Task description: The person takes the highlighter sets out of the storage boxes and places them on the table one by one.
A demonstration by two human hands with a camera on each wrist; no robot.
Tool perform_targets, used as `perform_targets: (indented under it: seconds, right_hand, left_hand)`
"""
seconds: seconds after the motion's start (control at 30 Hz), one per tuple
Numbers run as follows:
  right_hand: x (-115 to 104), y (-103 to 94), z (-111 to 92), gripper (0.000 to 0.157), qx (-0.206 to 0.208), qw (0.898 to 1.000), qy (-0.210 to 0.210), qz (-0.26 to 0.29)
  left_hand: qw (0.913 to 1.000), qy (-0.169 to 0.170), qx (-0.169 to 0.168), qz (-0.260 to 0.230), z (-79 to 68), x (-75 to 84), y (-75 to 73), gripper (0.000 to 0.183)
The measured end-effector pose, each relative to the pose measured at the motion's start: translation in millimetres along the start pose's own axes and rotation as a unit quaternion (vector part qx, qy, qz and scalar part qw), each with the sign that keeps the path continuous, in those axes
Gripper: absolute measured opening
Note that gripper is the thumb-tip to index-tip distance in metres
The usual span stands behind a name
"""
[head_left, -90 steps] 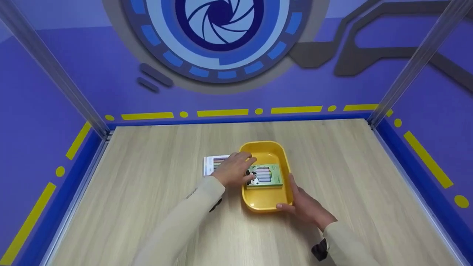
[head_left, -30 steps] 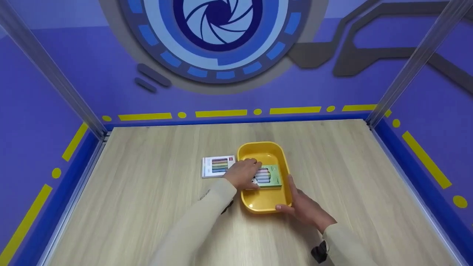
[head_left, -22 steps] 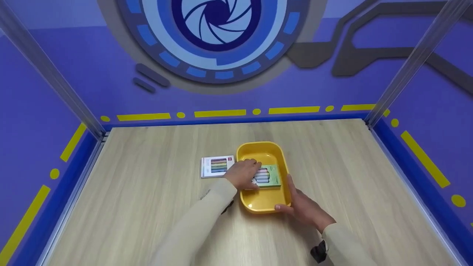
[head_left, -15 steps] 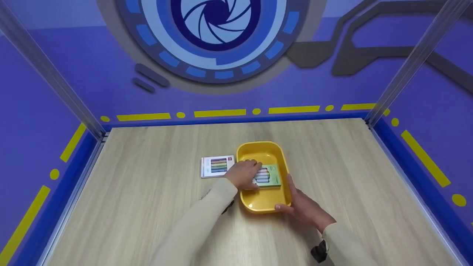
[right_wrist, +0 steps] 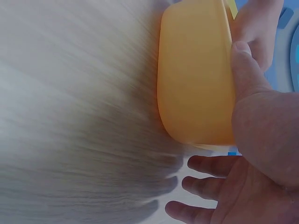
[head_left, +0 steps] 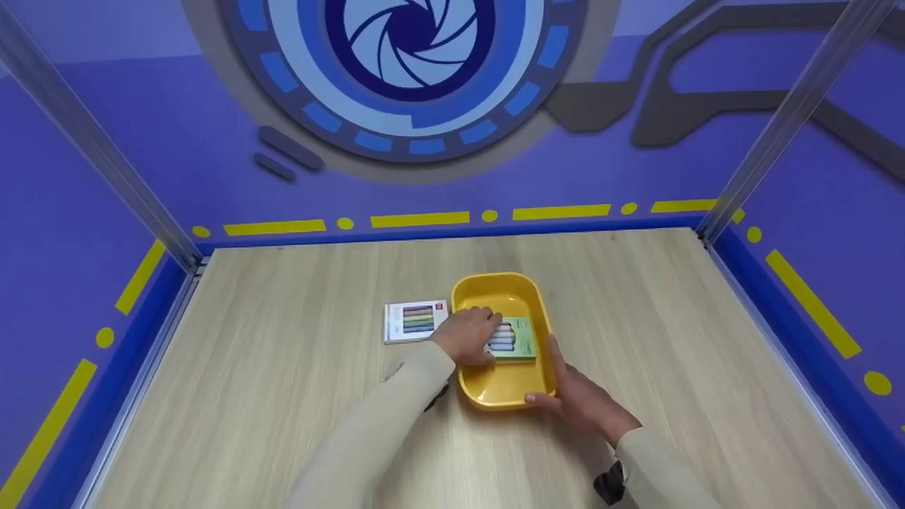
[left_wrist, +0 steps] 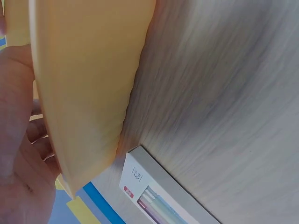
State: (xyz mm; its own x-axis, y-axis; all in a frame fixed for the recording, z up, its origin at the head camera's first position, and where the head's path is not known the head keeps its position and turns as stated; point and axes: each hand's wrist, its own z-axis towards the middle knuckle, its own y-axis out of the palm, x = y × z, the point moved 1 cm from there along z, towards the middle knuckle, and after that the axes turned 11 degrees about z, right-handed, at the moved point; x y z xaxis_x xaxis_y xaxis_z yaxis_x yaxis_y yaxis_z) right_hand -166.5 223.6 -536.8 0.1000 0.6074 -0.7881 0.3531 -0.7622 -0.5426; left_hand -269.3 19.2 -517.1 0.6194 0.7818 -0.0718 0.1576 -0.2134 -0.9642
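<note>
My left hand [head_left: 466, 336] grips green box [head_left: 523, 341] by left edge of yellow tray [head_left: 498, 387]; right hand [head_left: 585, 399], fingers spread, touches right edge, likely steadying.

From the person's head, we look forward and down over the pale wood-grain tabletop [head_left: 269, 353] towards the purple back wall [head_left: 452, 192]. From each wrist, we look sideways and very close at an outer side of the yellow, round-cornered plastic tray [head_left: 503, 387]. All three share it; head and left wrist also share the flat white cardboard box [head_left: 416, 322].
</note>
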Motion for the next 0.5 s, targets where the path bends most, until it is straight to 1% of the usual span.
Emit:
perform_targets:
  seconds: [0.23, 0.37, 0.5]
  right_hand:
    - [0.7, 0.2, 0.9, 0.116, 0.0, 1.0, 0.015, 0.004]
    - [1.6, 0.3, 2.5, 0.116, 0.0, 1.0, 0.012, 0.004]
    - [1.9, 0.8, 3.0, 0.117, -0.001, 1.0, 0.01, 0.009]
  left_hand:
    - [0.9996, 0.004, 0.009, 0.025, -1.0, -0.3, -1.9, 0.077]
    - [0.9992, 0.007, 0.013, 0.037, -2.8, 0.7, -4.3, 0.076]
    - [0.9991, 0.01, 0.015, 0.038, -6.1, 2.6, -7.0, 0.076]
